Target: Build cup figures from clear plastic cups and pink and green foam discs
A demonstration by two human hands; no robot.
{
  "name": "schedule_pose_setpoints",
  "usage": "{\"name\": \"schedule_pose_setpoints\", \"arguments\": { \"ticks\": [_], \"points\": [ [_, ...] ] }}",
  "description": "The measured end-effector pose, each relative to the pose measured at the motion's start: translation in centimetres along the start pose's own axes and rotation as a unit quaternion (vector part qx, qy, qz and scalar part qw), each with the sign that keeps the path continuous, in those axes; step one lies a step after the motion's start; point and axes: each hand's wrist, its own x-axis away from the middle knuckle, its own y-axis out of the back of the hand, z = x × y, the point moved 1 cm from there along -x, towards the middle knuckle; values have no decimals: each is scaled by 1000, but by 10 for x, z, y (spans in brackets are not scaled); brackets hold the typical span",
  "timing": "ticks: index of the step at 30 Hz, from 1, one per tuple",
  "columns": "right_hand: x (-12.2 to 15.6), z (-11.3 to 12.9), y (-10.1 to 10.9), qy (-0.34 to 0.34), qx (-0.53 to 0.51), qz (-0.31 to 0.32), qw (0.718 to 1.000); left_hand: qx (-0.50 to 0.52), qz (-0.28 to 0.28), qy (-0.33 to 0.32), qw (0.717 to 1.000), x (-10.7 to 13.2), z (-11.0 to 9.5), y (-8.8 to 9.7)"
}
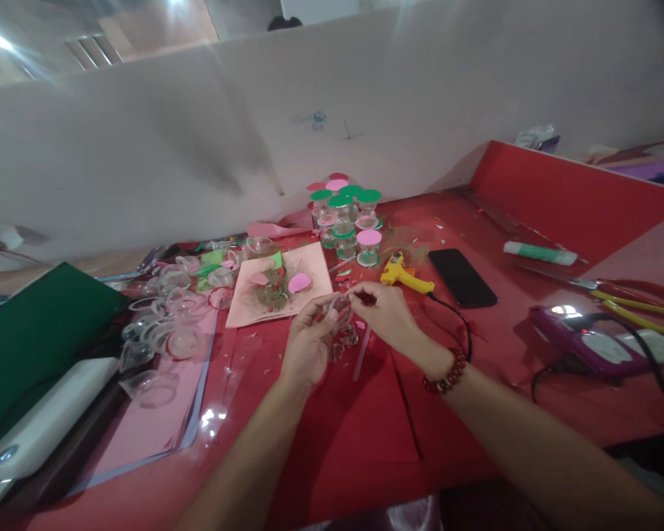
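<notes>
My left hand is closed around a small clear plastic cup held just above the red table. My right hand, a red bead bracelet on its wrist, pinches a bit of dark red material at the cup's mouth. Below the hands lie a small heap of dried bits and a clear glue stick. A pink sheet with dried filling and pink and green paper discs lies just beyond my hands.
Finished cups with green and pink lids stand at the back. A yellow glue gun, black phone, glue tube, scissors and purple device lie right. Several empty clear cups, a green board and a white box lie left.
</notes>
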Motion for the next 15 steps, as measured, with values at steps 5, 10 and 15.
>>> {"name": "schedule_pose_setpoints", "arguments": {
  "ticks": [5, 10, 15],
  "points": [
    [1, 1, -1, -12, 20, 0, 1000, -17, -8, -5, 1000, 1, 0, -1],
    [2, 2, -3, -18, 27, -10, 999, -32, -12, -15, 999, 3, 0, -3],
    [2, 2, -4, -19, 29, -16, 999, -45, -6, -32, 998, 3, 1, -3]
  ]
}}
